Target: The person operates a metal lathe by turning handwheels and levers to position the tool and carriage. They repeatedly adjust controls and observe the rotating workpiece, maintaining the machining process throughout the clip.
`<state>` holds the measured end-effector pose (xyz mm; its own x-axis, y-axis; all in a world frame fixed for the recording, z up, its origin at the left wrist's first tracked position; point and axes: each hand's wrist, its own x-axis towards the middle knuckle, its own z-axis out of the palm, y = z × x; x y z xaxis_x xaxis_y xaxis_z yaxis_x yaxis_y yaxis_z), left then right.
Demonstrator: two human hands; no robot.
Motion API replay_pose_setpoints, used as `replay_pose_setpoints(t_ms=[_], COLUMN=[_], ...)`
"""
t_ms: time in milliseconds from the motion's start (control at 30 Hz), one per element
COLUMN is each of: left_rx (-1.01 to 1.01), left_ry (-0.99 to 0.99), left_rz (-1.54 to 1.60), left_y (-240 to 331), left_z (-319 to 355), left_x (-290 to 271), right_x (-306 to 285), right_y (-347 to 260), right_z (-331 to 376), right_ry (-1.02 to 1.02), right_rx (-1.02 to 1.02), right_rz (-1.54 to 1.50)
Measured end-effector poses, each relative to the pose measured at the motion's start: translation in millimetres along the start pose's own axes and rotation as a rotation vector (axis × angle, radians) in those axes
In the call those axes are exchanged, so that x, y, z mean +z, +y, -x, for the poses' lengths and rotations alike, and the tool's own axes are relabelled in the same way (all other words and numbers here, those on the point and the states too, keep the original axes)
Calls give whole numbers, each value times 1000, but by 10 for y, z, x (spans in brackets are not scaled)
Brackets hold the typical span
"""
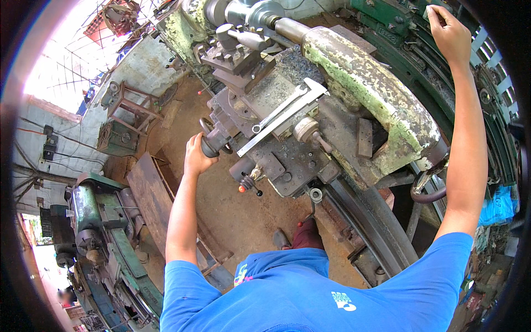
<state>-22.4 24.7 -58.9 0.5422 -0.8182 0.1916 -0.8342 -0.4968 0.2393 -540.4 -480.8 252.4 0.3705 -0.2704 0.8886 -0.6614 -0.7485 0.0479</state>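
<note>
My left hand (198,156) is closed on the dark round handwheel (213,145) at the side of the lathe carriage. My right arm reaches up to the far right, where my right hand (449,36) has its fingers curled in near a green machine; a small pale spot shows at the fingertips, too small to name. On the carriage lie a vernier caliper (276,123) and a wrench (281,107), side by side. Beyond them stands the tool post (234,52) with its bolts. The chipped green-and-cream tailstock (370,83) stretches between my arms, its quill pointing to the metal workpiece (264,15).
Lever knobs (251,188) jut from the carriage front. Lathe bed rails (370,229) run toward my right side, by the tailstock handwheel (428,188). Another green lathe (105,221) and a brown metal table (152,196) stand left. A blue plastic bag (496,206) hangs right.
</note>
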Motion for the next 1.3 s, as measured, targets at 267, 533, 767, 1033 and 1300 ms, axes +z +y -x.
replay_pose_setpoints(t_ms=[267, 533, 767, 1033, 1300], left_rx=[31, 43, 55, 72, 110], left_ry=[60, 106, 146, 182, 232], left_rz=[10, -9, -10, -8, -13], left_y=[40, 66, 79, 98, 103], left_z=[43, 81, 114, 140, 163], left_x=[17, 43, 76, 102, 141], right_x=[-15, -278, -210, 5, 8], right_y=[-41, -774, -609, -18, -46], right_z=[-8, -39, -18, -5, 1], right_ry=[4, 199, 194, -10, -23], right_rx=[-7, -66, -71, 12, 24], right_rz=[-1, -68, -64, 6, -8])
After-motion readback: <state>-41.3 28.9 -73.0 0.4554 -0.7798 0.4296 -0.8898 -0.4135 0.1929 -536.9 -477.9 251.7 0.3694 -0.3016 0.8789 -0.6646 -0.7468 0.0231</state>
